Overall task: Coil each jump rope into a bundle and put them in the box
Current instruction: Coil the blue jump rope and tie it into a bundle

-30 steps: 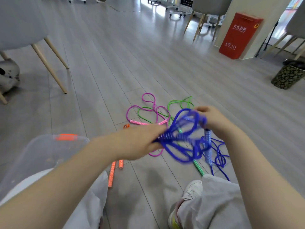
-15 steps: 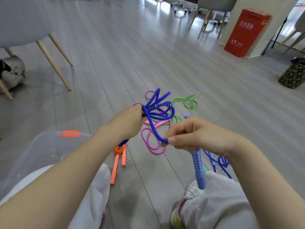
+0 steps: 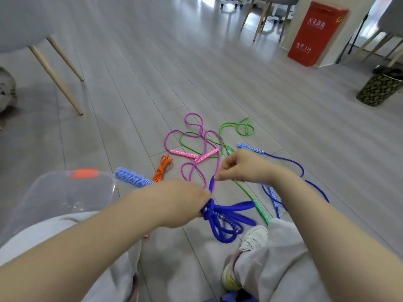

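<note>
Grey floor [image 3: 135, 88]. My left hand [image 3: 181, 203] grips blue coil [image 3: 226, 221]; right hand [image 3: 242, 166] pinches its tail. Pink rope [image 3: 192, 153], green rope [image 3: 239, 127] loose; box [image 3: 54, 192] looks empty.

Grey plank floor [image 3: 152, 68], glare patches toward the far end. Red fire-extinguisher box [image 3: 316, 32] against a pale wall corner (white lettering on its front). Wooden chair legs [image 3: 261, 20] left of it; patterned wastebasket [image 3: 379, 89] to its right. Grey chair [image 3: 24, 20] far left of it.
</note>
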Demonstrator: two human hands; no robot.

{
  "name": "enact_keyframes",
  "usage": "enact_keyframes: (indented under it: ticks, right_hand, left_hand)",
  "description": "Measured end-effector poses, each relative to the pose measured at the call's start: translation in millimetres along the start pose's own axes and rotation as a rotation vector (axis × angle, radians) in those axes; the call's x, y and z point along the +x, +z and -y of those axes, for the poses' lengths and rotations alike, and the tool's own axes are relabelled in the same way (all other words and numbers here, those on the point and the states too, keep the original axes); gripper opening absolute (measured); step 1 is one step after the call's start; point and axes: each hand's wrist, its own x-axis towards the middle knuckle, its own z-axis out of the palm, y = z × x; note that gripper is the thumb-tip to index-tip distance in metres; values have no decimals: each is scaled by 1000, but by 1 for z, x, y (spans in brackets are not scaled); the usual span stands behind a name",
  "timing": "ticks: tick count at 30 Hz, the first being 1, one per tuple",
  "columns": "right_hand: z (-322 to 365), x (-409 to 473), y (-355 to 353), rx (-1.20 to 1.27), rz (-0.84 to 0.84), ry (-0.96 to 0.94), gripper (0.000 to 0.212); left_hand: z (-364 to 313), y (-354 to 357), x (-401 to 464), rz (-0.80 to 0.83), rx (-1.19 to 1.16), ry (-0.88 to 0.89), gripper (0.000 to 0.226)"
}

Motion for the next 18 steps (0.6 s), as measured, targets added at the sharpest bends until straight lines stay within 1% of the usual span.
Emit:
enact_keyframes:
  ticks: [1, 2, 3, 5, 7, 9, 10, 11, 12, 14, 16, 18]
  right_hand:
    - [2, 1, 0, -17, -47, -14, 27]
    - [10, -1, -1, -31, -85, -38, 27]
    - [16, -1, 3, -64, -131, -56, 25]
    - [30, -3, 16, -46, -203, -116, 18]
    - [40, -4, 29, 29, -229, -135, 14]
    - [43, -3, 39, 106, -236, -118, 20]
    - [44, -3, 42, 166, -248, -111, 21]
    - [47, -5, 44, 254, -265, -103, 21]
    - [46, -6, 45, 354, -272, -106, 19]
    - [47, -12, 49, 509, -264, -131, 14]
    - [45, -14, 56, 584, -241, -176, 14]
    - [45, -15, 63, 693, -230, -228, 17]
  left_hand:
    - [0, 7, 3, 29, 41, -36, 14]
    - [2, 11, 6, 26, 57, -69, 17]
    - [5, 13, 10, 1, 65, -92, 19]
    - [11, 15, 17, -62, 81, -116, 23]
    - [14, 16, 23, -116, 132, -139, 25]
    - [17, 16, 27, -146, 196, -211, 25]
    - [20, 14, 28, -162, 190, -256, 23]
    - [25, 10, 29, -191, 140, -297, 21]
    - [32, 5, 29, -239, 15, -332, 18]
    - [47, -9, 25, -293, -362, -361, 12]
    - [53, -20, 18, -285, -620, -318, 8]
    - [52, -26, 10, -331, -792, -267, 17]
